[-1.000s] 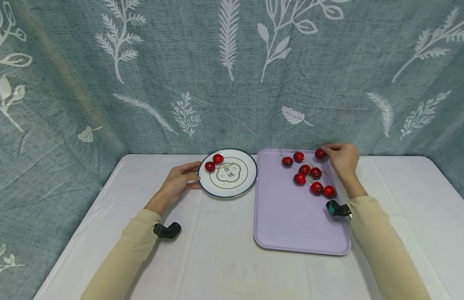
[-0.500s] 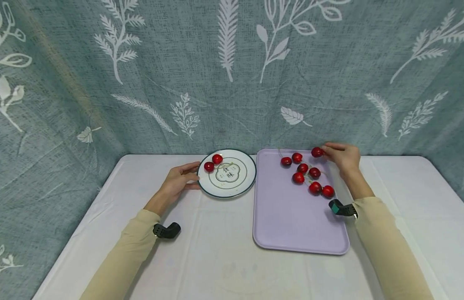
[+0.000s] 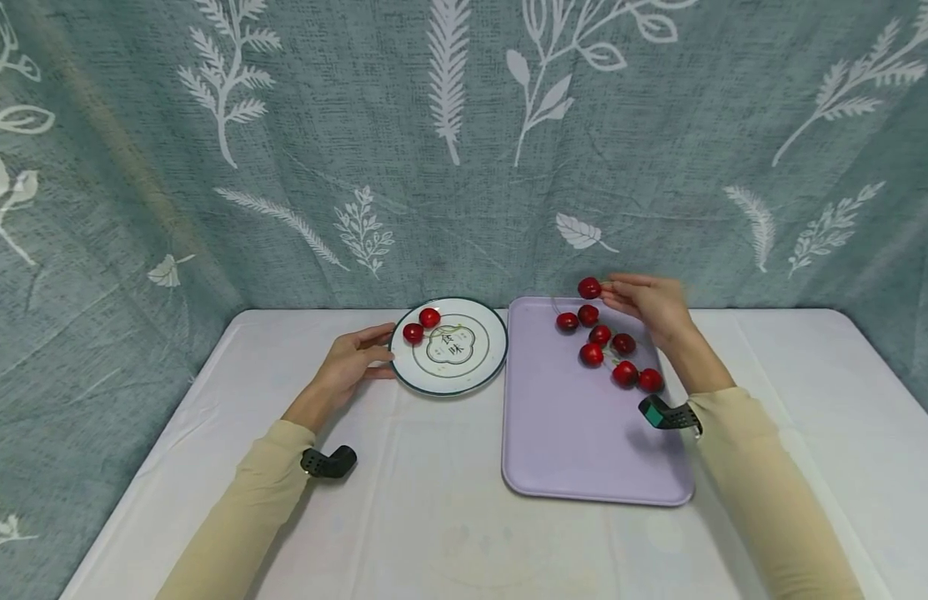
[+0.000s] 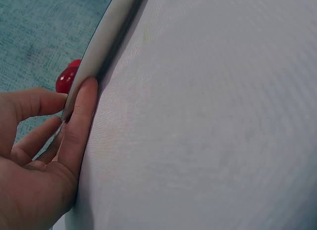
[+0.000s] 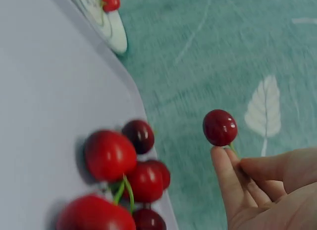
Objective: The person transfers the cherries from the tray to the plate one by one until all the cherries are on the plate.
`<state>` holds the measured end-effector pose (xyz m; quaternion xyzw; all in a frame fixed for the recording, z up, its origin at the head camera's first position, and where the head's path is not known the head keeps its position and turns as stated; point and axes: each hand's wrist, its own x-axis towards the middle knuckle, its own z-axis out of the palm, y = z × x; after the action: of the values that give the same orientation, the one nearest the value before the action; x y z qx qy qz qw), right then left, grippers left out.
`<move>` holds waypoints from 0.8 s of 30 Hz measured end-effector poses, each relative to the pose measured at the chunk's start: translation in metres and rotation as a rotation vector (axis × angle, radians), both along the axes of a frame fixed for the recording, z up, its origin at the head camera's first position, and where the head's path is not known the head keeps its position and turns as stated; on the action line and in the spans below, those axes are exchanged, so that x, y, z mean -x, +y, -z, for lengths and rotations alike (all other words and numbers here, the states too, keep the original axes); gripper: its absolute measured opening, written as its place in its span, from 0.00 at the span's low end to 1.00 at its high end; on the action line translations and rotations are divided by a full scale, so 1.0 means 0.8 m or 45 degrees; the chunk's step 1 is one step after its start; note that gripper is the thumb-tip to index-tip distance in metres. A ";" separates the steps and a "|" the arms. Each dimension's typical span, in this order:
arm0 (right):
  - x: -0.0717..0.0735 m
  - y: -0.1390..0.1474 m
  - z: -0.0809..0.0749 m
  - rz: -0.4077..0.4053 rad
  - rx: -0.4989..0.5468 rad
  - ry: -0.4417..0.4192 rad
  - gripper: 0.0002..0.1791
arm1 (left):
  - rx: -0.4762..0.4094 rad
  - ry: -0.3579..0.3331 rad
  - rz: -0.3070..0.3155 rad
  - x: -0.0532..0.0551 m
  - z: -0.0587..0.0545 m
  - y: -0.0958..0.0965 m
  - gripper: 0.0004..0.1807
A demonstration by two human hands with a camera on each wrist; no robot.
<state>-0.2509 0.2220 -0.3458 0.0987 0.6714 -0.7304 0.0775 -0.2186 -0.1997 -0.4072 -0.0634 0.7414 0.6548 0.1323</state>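
Observation:
My right hand pinches a dark red cherry by its green stem, held up above the far edge of the lilac tray. In the right wrist view that cherry hangs off the fingertips, apart from the other cherries. Several red cherries with stems lie in the tray's far half. To the left, my left hand grips the rim of a white plate with a dark edge. Two cherries rest on the plate, their stems over its printed middle. The left wrist view has the plate's rim between thumb and fingers.
A white cloth covers the table. Close behind the plate and tray hangs a grey-green curtain with white leaf prints. The plate stands just left of the tray, a narrow gap between them.
My right hand has lifted the cherry from the tray's far right corner and carried it leftward. My left hand stays on the plate's rim. The head view has shifted slightly.

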 end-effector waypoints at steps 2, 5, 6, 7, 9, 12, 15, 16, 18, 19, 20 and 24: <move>0.000 -0.009 -0.002 -0.045 -0.036 -0.005 0.25 | -0.002 0.006 0.005 0.000 0.000 -0.001 0.33; -0.001 -0.020 -0.002 -0.082 -0.053 -0.002 0.24 | -0.009 0.014 0.013 -0.001 0.000 -0.002 0.33; -0.001 -0.023 -0.001 -0.092 -0.051 0.006 0.24 | -0.012 0.015 0.014 -0.001 0.001 -0.002 0.33; -0.001 -0.026 0.000 -0.094 -0.044 0.016 0.24 | -0.014 0.016 0.014 -0.001 0.001 -0.002 0.33; -0.001 -0.033 0.002 -0.094 -0.013 0.036 0.24 | -0.014 0.018 0.013 0.000 0.001 -0.002 0.33; -0.002 -0.043 0.007 -0.103 0.036 0.061 0.24 | -0.010 0.022 0.016 0.000 0.001 -0.002 0.33; -0.002 -0.055 0.012 -0.122 0.045 0.057 0.23 | -0.002 0.027 0.016 0.000 0.001 -0.002 0.33; -0.002 -0.060 0.014 -0.125 0.047 0.051 0.23 | 0.002 0.029 0.015 0.000 0.001 -0.002 0.33; -0.002 -0.070 0.017 -0.134 0.052 0.042 0.22 | 0.005 0.035 0.014 0.000 0.002 -0.002 0.33; -0.002 -0.076 0.019 -0.139 0.051 0.036 0.22 | 0.005 0.037 0.015 -0.001 0.002 -0.002 0.33; -0.002 -0.082 0.021 -0.149 0.056 0.034 0.22 | 0.003 0.040 0.017 -0.001 0.002 -0.003 0.33; -0.005 -0.107 0.026 -0.191 0.074 0.049 0.20 | -0.005 0.053 0.025 0.000 0.005 -0.004 0.33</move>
<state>-0.2471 0.1362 -0.3669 0.0319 0.6568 -0.7434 0.1221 -0.2183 -0.2032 -0.4110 -0.0421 0.7434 0.6560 0.1234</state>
